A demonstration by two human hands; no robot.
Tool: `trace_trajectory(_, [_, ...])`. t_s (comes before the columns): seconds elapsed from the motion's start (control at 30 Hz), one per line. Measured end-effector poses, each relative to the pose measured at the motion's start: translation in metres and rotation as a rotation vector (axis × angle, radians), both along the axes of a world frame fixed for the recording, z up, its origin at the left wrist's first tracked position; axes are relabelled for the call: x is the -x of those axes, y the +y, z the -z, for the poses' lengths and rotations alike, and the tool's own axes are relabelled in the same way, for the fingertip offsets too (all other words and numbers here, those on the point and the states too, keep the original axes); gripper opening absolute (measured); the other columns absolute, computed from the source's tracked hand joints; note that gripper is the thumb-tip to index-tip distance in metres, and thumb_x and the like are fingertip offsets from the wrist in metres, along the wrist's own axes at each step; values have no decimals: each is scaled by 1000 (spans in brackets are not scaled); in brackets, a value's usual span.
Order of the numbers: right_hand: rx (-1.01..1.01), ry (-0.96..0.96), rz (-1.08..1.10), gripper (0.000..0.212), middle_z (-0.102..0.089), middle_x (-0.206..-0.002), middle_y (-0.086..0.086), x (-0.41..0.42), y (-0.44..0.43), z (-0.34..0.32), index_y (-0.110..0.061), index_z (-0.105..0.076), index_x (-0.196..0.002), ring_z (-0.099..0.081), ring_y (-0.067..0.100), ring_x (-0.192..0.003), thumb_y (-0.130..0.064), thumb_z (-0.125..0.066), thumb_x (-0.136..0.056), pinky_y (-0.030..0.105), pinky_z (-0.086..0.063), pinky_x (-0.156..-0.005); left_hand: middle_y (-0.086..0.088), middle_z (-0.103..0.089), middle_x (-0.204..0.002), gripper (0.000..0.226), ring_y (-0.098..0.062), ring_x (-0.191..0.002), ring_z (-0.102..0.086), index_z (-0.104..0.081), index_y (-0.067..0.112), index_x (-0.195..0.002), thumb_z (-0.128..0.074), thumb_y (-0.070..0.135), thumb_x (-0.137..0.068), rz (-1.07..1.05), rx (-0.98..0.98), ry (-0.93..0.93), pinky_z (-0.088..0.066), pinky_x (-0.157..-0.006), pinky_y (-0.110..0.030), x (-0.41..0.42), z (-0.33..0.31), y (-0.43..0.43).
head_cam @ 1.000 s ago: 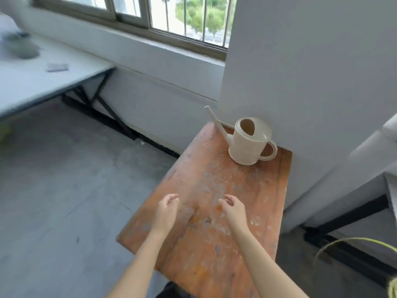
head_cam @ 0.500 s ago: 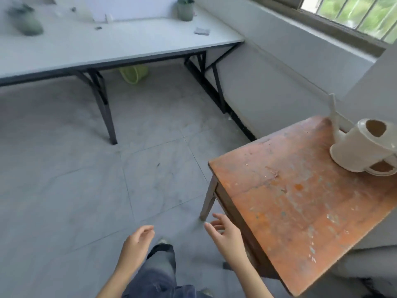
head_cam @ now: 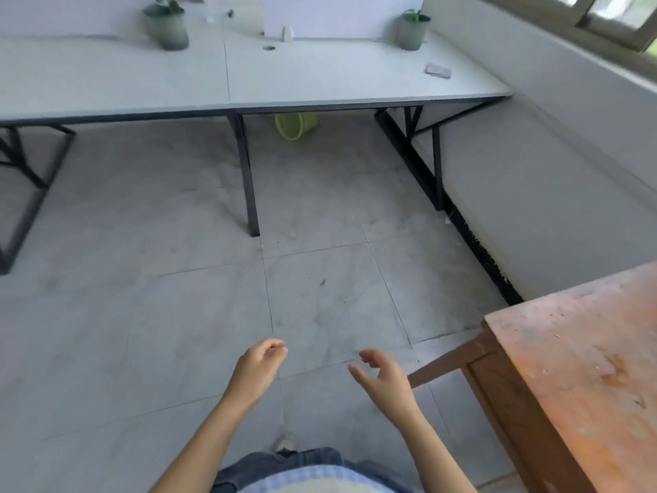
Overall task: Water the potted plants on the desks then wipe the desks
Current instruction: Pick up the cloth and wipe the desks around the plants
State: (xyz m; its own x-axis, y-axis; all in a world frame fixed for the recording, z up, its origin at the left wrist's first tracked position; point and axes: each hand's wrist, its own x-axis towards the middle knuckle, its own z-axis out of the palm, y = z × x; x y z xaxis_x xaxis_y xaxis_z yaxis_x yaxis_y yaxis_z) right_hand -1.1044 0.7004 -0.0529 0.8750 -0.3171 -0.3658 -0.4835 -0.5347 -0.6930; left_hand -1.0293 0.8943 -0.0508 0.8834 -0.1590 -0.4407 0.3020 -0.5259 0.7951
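Plants wait along the far edge of the white bench: the left plant towards its middle, the right plant by the far right corner, with what looks like a grey cloth near the right edge. Our left hand and right hand hover over the floor, fingers loosely curled, released, holding nothing. We judge that watering and wiping both remain to be done; no watering can is in view.
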Motion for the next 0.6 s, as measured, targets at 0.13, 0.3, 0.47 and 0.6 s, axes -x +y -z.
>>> trace_trajectory(0.13, [35,82,-18,40,-56,-124,4,-22,14,5,-12,-54,-121,-49,15,-115,-33,-55,-88,21,-36,-93,-15,-63,-109,21,-27,-106,-57,-63,4,-101,-49,17,-93,-214,22,83,-35,-85,-28,-34,15,44])
trace_trajectory(0.3, [49,116,75,34,-55,-124,5,-57,-6,14,-12,-56,-117,-48,17,-116,-31,-52,-90,21,-35,-88,-12,-63,-103,19,-29,-107,-57,-62,7,-97,-48,19,-93,-181,38,162,-38,-87,-32,-73,33,25])
trace_trajectory(0.47, [31,91,138,35,-54,-127,7,-129,-54,22,-11,-55,-118,-48,19,-117,-31,-53,-89,25,-36,-90,-3,-61,-88,20,-23,-94,-58,-58,19,-74,-48,18,-92,-18,29,153,-37,-75,-29,-141,32,-32])
trace_trajectory(0.6, [25,-23,221,35,-52,-128,9,-207,-104,2,-9,-55,-119,-48,20,-118,-26,-55,-88,24,-35,-87,-4,-62,-90,18,-24,-94,-59,-58,21,-74,-51,24,-90,-8,47,91,-37,-76,-28,-216,11,-77])
